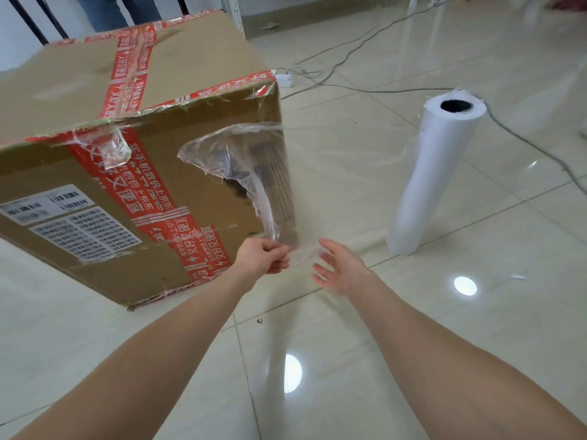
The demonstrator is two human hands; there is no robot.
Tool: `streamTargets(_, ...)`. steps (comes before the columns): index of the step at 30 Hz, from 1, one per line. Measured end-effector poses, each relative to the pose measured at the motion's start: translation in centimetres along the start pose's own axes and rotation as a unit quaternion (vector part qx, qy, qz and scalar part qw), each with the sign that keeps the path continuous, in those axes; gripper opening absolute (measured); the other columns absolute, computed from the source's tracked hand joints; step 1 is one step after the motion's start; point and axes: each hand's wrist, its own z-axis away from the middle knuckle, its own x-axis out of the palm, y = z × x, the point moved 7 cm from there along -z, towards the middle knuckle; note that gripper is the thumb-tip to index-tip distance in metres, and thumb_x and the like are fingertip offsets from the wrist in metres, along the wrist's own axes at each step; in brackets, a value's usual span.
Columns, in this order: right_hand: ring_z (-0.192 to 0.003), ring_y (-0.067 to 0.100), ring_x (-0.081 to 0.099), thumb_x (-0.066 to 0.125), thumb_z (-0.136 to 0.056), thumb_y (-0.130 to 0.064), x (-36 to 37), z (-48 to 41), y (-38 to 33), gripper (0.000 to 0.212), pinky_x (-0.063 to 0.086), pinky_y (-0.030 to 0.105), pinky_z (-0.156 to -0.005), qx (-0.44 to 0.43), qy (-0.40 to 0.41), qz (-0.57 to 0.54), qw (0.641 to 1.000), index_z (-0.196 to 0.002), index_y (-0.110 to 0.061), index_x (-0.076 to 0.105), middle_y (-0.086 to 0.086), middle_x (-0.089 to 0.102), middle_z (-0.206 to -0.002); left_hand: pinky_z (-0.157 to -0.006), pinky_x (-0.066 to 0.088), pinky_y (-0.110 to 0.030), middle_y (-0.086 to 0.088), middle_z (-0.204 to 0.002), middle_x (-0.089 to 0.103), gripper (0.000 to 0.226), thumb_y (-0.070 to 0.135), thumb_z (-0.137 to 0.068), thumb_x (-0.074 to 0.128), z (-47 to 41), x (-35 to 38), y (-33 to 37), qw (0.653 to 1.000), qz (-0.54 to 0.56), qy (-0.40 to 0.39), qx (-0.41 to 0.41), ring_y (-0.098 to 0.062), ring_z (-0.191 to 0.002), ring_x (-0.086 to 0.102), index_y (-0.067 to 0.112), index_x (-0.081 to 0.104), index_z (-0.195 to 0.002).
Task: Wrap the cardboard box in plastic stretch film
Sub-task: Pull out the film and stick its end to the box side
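A large cardboard box [95, 160] with red printed tape and white barcode labels stands on the tiled floor at the left. A white roll of stretch film [435, 176] stands upright on the floor to the right of it. A clear sheet of film [343, 173] stretches from the roll to the box's near right corner, where its bunched end [241, 160] lies against the box's front face. My left hand [263, 257] pinches the film's lower edge just below that corner. My right hand [341, 268] hovers beside it with fingers spread, holding nothing.
Grey cables [349, 52] and a white power strip [284, 78] lie on the floor behind the box and roll. A person's legs in jeans [117, 11] stand behind the box beside a white metal rack post [233, 11]. Glossy tiles surround the box.
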Motion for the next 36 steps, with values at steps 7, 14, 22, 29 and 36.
streamTargets(7,-0.065,0.004,0.057,0.062,-0.09,-0.023,1.9,-0.4,2.1,0.013,0.039,0.026,-0.064,0.032,0.01,0.049,0.998,-0.077,-0.022,0.059,-0.012,0.063,-0.057,-0.058,0.058,-0.019,-0.01,-0.072,0.067,0.004,0.003,-0.089,0.064,0.3,-3.3,-0.4,0.999,-0.047,-0.012,-0.004,-0.005,-0.05,0.064,0.003,0.067,-0.086)
streamTargets(14,-0.066,0.004,0.056,0.064,-0.088,-0.024,3.8,-0.2,4.2,0.013,0.038,0.023,-0.064,0.075,-0.007,0.103,0.992,-0.076,-0.022,0.06,-0.012,0.064,-0.071,-0.057,0.055,-0.018,-0.006,-0.067,0.067,0.004,0.006,-0.086,0.067,0.7,-6.3,-1.2,0.998,-0.06,-0.032,-0.006,-0.007,-0.054,0.065,0.005,0.069,-0.083)
streamTargets(22,-0.064,0.007,0.056,0.064,-0.087,-0.025,4.8,0.0,5.4,0.016,0.038,0.023,-0.061,0.103,-0.016,0.148,0.983,-0.073,-0.021,0.059,-0.01,0.062,-0.07,-0.065,0.058,-0.021,-0.003,-0.063,0.067,0.007,0.007,-0.083,0.071,1.3,-7.7,-1.5,0.997,-0.076,-0.033,0.01,-0.011,-0.059,0.064,0.005,0.07,-0.076)
streamTargets(29,-0.065,0.008,0.056,0.062,-0.087,-0.023,4.7,0.1,5.9,0.016,0.039,0.023,-0.06,0.093,-0.009,0.136,0.986,-0.072,-0.018,0.059,-0.007,0.062,-0.072,-0.064,0.056,-0.02,-0.008,-0.074,0.065,0.006,0.009,-0.083,0.071,2.0,-6.7,-1.7,0.994,-0.094,-0.06,0.006,-0.011,-0.058,0.059,0.004,0.072,-0.085)
streamTargets(36,-0.092,0.017,0.059,0.067,-0.086,-0.022,6.5,0.1,5.6,0.011,0.045,0.032,-0.076,0.024,-0.076,-0.048,0.996,-0.092,-0.016,0.06,-0.002,0.064,-0.095,-0.053,0.053,-0.018,-0.002,-0.063,0.059,0.017,0.013,-0.088,0.067,2.2,-6.9,-1.9,0.991,-0.131,-0.024,0.005,-0.006,-0.047,0.057,0.01,0.063,-0.072)
